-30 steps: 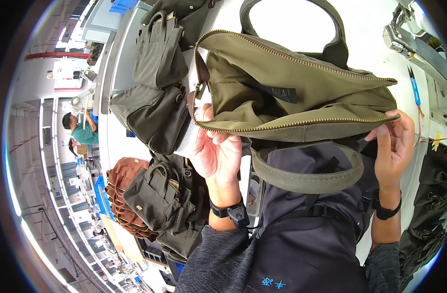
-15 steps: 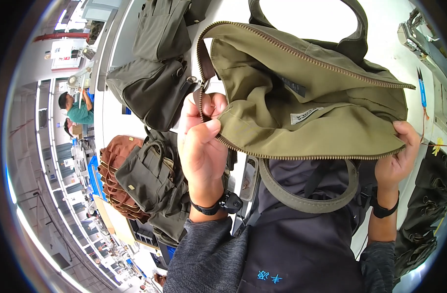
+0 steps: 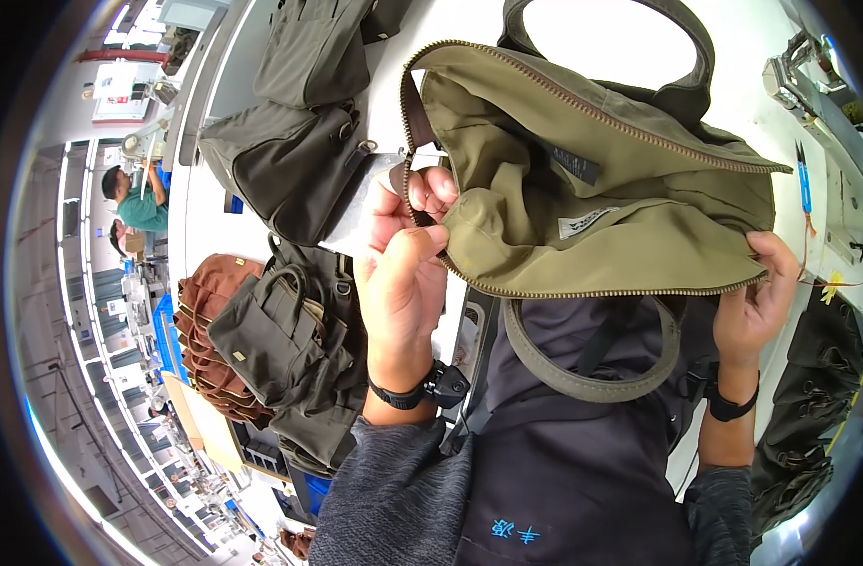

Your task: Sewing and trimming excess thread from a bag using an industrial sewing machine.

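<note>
An olive-green handbag (image 3: pixel 507 247) is held up in front of me, its brass-toothed zipper (image 3: pixel 582 94) undone and its mouth wide. Its lining shows a dark label (image 3: pixel 575 166) and a small white label (image 3: pixel 587 223). My left hand (image 3: pixel 408 236) pinches the zippered edge at the bag's left end, thumb on the lining side. At the right end, my right hand (image 3: pixel 762 292) grips the near rim's corner between thumb and fingers. One handle (image 3: pixel 596 387) hangs against my dark apron; the other handle (image 3: pixel 700 47) stands at the far side.
Dark green bags (image 3: pixel 280 174) lie on the white table to the left, with brown bags (image 3: pixel 224 330) below them. Blue-handled snips (image 3: pixel 804 179) rest at right near a machine (image 3: pixel 795 80). More dark bags (image 3: pixel 809 377) line the lower right. A person in green (image 3: pixel 141 203) works far left.
My left hand has shifted a little right and my right hand slightly left, bringing the bag's ends closer together. The zipper pull seen beside my left hand earlier no longer shows. Both grips stay.
</note>
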The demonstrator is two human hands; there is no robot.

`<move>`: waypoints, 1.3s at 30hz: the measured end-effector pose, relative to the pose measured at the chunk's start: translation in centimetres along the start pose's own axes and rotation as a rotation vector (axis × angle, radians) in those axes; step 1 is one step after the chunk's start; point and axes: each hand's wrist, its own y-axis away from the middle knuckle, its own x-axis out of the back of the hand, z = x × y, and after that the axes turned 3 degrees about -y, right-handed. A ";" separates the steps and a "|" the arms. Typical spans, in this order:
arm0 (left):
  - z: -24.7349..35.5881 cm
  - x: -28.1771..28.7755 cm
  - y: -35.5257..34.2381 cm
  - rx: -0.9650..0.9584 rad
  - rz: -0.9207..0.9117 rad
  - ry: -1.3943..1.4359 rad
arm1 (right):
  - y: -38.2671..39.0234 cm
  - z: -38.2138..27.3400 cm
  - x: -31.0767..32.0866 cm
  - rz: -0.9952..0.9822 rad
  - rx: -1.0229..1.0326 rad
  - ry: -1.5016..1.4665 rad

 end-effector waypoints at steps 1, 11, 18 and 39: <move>0.1 0.1 0.0 -0.004 0.003 0.001 | -0.1 -0.1 -0.1 -0.004 -0.005 0.007; -0.6 -0.4 0.6 0.003 0.019 0.038 | -0.4 -0.8 0.2 -0.043 0.004 -0.008; -0.6 -0.6 1.4 -0.015 0.154 -0.149 | -2.1 -1.7 -2.0 0.028 0.059 0.000; -1.8 -3.8 4.4 0.021 0.295 -0.109 | -1.3 -1.7 -2.4 0.040 0.039 -0.205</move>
